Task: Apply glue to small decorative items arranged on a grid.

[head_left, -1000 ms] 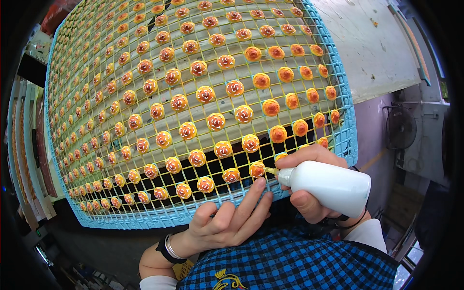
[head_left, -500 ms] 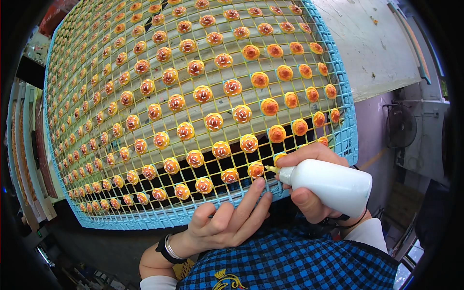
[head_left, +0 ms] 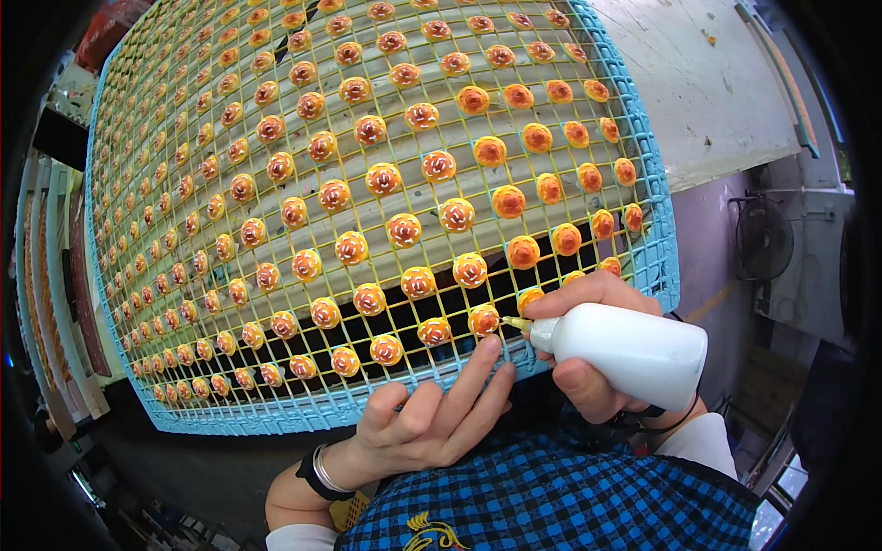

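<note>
My right hand (head_left: 593,354) is wrapped round a white squeeze bottle (head_left: 634,354) tipped toward the left. Its narrow yellowish nozzle (head_left: 517,323) points at the right side of a small, round, bun-like piece (head_left: 483,320), orange-brown on yellow with white marks. My left hand (head_left: 436,409) holds nothing; its index finger is stretched out to the lower edge of that piece, and the other fingers are partly bent. Rows of similar pieces sit on a yellow-green mesh rack (head_left: 441,308) with a light blue rim (head_left: 276,422). Those to the left carry white marks; several at the right, such as one orange piece (head_left: 523,252), are plain.
Beneath the rack lies a pale, stained surface. A whitish tabletop (head_left: 707,101) extends at the far right, and a dark fan (head_left: 764,237) stands beyond it. Long narrow strips (head_left: 41,275) stand at the left. My blue checked apron (head_left: 551,487) is close to the rack's near edge.
The rack and its pieces have shifted slightly left. White marks have increased on the piece at the nozzle. Both hands stay nearly in place.
</note>
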Demonstrator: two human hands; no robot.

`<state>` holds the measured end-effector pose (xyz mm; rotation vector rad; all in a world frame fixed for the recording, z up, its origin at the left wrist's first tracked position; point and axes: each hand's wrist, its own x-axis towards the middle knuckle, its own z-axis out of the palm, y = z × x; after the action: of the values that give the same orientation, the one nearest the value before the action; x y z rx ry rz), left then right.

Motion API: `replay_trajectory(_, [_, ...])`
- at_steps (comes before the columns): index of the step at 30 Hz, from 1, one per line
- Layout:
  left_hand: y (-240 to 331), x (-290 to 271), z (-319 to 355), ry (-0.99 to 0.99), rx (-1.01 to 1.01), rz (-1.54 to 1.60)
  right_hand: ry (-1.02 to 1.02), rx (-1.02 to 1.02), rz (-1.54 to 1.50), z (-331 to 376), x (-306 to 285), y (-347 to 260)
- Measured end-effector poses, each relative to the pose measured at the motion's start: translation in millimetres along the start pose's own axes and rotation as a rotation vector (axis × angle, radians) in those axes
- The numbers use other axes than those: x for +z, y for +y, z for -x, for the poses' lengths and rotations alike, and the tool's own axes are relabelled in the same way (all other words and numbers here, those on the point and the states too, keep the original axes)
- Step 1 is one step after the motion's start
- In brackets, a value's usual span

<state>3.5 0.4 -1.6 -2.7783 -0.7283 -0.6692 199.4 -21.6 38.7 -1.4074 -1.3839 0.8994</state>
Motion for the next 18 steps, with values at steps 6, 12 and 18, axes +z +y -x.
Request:
replay_trajectory(6, [0.5, -0.4, 0.3, -0.004, -0.007, 0.003, -0.007, 0.020, -0.025, 1.6, -0.9, 0.5])
replay_trajectory(12, [0.6, -0.4, 0.6, -0.007, -0.007, -0.001, -0.014, 0.009, -0.008, 1.7, -1.4, 0.2])
replay_trajectory(18, [-1.0, -2.2, -0.1, -0.013, 0.003, -0.006, -0.049, -0.048, 0.059, -1.5, -2.3, -0.4])
